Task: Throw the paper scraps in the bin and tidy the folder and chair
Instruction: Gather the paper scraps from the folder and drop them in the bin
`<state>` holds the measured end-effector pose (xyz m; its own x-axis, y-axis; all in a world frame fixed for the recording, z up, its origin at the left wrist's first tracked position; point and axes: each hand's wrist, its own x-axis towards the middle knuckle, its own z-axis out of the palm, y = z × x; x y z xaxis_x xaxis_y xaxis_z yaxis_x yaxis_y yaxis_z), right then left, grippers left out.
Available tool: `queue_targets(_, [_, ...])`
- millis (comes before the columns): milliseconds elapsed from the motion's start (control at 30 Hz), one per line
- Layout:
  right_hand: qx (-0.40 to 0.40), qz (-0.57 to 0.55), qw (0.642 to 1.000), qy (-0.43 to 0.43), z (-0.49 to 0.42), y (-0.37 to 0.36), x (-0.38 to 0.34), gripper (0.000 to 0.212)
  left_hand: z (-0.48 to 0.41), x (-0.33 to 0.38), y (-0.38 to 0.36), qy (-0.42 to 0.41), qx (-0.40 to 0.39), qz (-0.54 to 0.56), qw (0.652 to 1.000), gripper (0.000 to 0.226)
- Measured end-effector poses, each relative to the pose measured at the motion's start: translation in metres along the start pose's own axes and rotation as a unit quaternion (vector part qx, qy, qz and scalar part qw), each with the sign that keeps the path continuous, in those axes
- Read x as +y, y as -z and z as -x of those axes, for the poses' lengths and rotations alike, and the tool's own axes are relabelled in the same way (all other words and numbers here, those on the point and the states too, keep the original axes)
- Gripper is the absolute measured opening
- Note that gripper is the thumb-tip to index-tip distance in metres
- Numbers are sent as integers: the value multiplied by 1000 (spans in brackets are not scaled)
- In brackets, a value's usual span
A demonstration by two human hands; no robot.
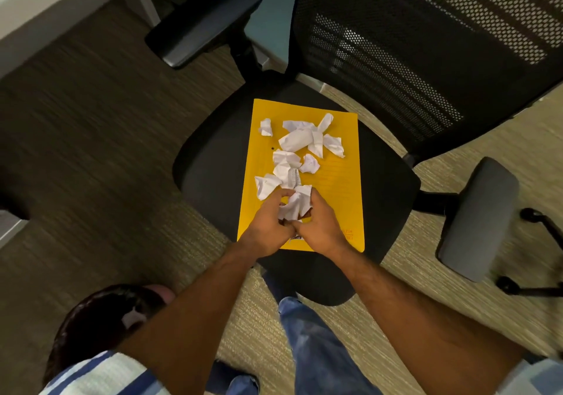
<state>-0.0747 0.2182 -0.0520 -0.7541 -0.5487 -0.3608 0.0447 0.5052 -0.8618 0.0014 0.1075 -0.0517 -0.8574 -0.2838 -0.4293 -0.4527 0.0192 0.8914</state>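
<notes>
Both hands close on one crumpled white paper scrap at the near end of a flat yellow card folder lying on the seat of a black mesh-backed office chair.

The left hand curls its fingers over the scrap's left side and the right hand presses in from the right, so the wad is clamped between them, just above the folder. The other crumpled white scraps lie loose on the folder beyond the fingertips, in a scattered run toward the backrest. The hands cover the folder's near left corner, and the small red print beside the right wrist is too small to read. The chair's right armrest is blurred.
</notes>
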Motion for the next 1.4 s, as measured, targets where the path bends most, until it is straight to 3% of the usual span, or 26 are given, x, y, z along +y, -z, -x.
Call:
queue_targets(200, [19,-17,1000,-13,2,-4,-7,67,3,8,2,5,14,25,1000,59])
queue_targets(633, [9,50,996,75,5,-54,-51,47,44,2,53,-34,114,49,992,57])
queue_targets(867, [-49,86,990,105,11,-111,-66,43,78,-31,93,-22,175,76,981,60])
queue_targets(1167, [-181,134,969,100,39,-208,-72,38,144,-102,141,34,270,109,956,61])
queue_targets(1400, [-253,161,951,78,80,-294,-70,46,213,-159,172,77,344,137,926,58])
